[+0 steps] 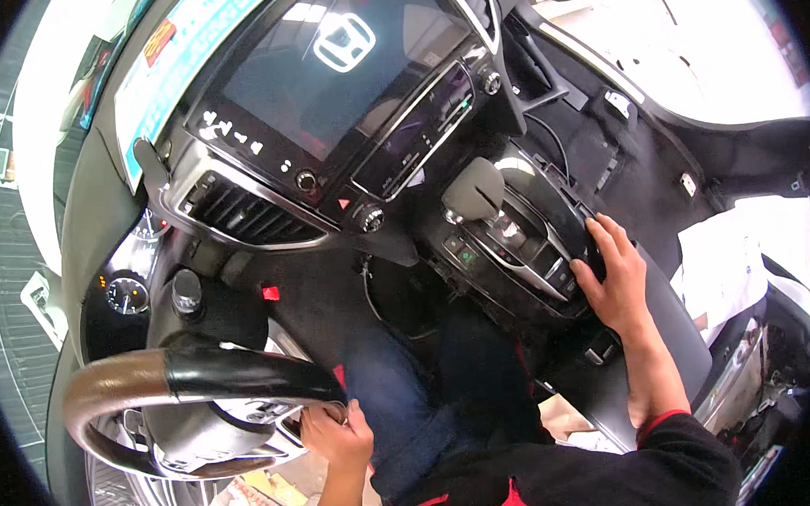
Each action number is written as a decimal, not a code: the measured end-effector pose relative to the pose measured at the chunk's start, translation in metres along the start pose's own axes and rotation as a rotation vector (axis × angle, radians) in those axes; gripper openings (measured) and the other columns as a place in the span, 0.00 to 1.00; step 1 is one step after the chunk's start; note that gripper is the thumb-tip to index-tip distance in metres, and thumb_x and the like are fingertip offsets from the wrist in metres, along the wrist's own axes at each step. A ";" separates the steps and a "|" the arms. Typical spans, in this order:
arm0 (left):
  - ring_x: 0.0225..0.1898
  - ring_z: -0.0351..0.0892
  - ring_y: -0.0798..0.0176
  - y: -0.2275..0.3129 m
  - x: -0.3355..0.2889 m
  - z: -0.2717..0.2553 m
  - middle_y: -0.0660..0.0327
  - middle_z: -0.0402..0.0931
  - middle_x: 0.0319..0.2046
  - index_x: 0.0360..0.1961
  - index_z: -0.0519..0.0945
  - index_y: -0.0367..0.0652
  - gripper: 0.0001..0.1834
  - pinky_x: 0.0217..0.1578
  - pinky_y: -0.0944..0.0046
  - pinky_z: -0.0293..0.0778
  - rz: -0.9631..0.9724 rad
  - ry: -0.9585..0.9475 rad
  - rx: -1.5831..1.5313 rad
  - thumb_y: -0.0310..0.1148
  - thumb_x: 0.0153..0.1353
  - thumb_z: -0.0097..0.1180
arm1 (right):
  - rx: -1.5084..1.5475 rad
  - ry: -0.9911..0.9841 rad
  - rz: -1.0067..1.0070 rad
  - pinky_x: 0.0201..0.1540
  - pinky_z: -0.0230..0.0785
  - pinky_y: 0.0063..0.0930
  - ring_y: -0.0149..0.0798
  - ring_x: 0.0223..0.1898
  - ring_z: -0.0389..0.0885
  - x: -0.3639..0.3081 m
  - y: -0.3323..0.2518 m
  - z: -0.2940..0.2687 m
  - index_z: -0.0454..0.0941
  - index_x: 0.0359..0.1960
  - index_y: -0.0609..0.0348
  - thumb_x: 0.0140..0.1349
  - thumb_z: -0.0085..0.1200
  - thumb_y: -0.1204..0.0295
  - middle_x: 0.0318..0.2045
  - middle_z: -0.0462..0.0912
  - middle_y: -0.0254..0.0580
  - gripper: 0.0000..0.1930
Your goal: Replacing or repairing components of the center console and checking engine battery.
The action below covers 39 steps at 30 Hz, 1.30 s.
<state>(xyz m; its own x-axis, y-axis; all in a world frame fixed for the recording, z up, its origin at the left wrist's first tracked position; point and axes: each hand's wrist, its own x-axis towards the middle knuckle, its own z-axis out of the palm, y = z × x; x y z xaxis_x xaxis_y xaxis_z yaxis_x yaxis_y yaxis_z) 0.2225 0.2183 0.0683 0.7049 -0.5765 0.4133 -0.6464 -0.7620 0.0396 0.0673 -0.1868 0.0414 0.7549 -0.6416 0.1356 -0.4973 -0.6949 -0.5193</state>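
My left hand (340, 435) is closed around the lower right part of the steering wheel (255, 375), whose rim is black and brown. On the right, my right hand (618, 282) grips the side edge of the gear shift panel (540, 268), thumb on top and fingers over the outer side. This panel is black with silver trim and carries several buttons. A grey gear lever (473, 188) stands up from its far end. Gaps and a dark cavity show along the panel's near left side. The undersides of my right fingers are hidden.
A large dash screen (320, 73) shows a white logo, with climate controls (416, 132) below it. Left of it are an air vent (249, 211) and lit gauges (127, 295). A loose cable (551, 137) hangs in the passenger footwell. White sheeting (725, 257) lies at the right.
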 end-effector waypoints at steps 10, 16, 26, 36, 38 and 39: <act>0.22 0.67 0.47 0.003 0.000 0.003 0.55 0.65 0.23 0.41 0.70 0.35 0.22 0.23 0.50 0.61 -0.041 0.031 0.003 0.45 0.65 0.61 | -0.062 0.008 -0.048 0.62 0.68 0.46 0.62 0.61 0.74 -0.002 0.000 0.003 0.71 0.63 0.61 0.65 0.58 0.65 0.62 0.74 0.59 0.26; 0.39 0.78 0.38 0.003 0.004 -0.004 0.43 0.78 0.44 0.64 0.67 0.32 0.34 0.39 0.45 0.73 0.016 0.070 -0.067 0.43 0.65 0.61 | -0.079 0.032 -0.046 0.58 0.71 0.44 0.57 0.57 0.78 -0.005 0.005 0.012 0.73 0.62 0.57 0.67 0.56 0.58 0.58 0.79 0.51 0.25; 0.55 0.75 0.42 -0.004 -0.061 -0.009 0.46 0.76 0.54 0.50 0.80 0.36 0.16 0.60 0.48 0.70 0.370 0.202 -0.832 0.25 0.61 0.59 | -0.190 0.049 0.023 0.61 0.70 0.44 0.53 0.59 0.79 -0.008 0.007 0.023 0.74 0.65 0.48 0.66 0.53 0.46 0.59 0.79 0.49 0.30; 0.56 0.77 0.45 -0.015 -0.100 0.055 0.49 0.77 0.53 0.53 0.79 0.38 0.17 0.59 0.51 0.72 0.213 -0.226 -1.015 0.26 0.62 0.59 | -0.115 0.010 0.069 0.63 0.67 0.45 0.57 0.61 0.77 -0.002 0.003 0.025 0.71 0.67 0.55 0.68 0.53 0.48 0.59 0.79 0.60 0.32; 0.57 0.77 0.45 -0.016 -0.100 0.066 0.49 0.77 0.53 0.53 0.79 0.38 0.17 0.59 0.52 0.72 0.160 -0.286 -1.040 0.26 0.62 0.59 | -0.111 0.004 0.093 0.63 0.67 0.45 0.58 0.61 0.76 -0.001 0.001 0.028 0.71 0.67 0.56 0.69 0.52 0.48 0.58 0.79 0.60 0.32; 0.57 0.76 0.46 -0.016 -0.099 0.070 0.50 0.77 0.53 0.53 0.79 0.38 0.17 0.60 0.52 0.72 0.148 -0.310 -1.050 0.27 0.62 0.59 | -0.109 -0.006 0.081 0.63 0.67 0.44 0.58 0.61 0.76 -0.001 -0.001 0.027 0.71 0.67 0.55 0.69 0.52 0.47 0.58 0.79 0.60 0.32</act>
<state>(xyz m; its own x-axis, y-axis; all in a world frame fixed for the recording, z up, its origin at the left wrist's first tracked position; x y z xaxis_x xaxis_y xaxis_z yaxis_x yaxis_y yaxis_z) 0.1836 0.2670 -0.0367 0.5476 -0.8022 0.2380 -0.5539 -0.1343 0.8217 0.0784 -0.1768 0.0184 0.7126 -0.6956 0.0915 -0.6003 -0.6720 -0.4337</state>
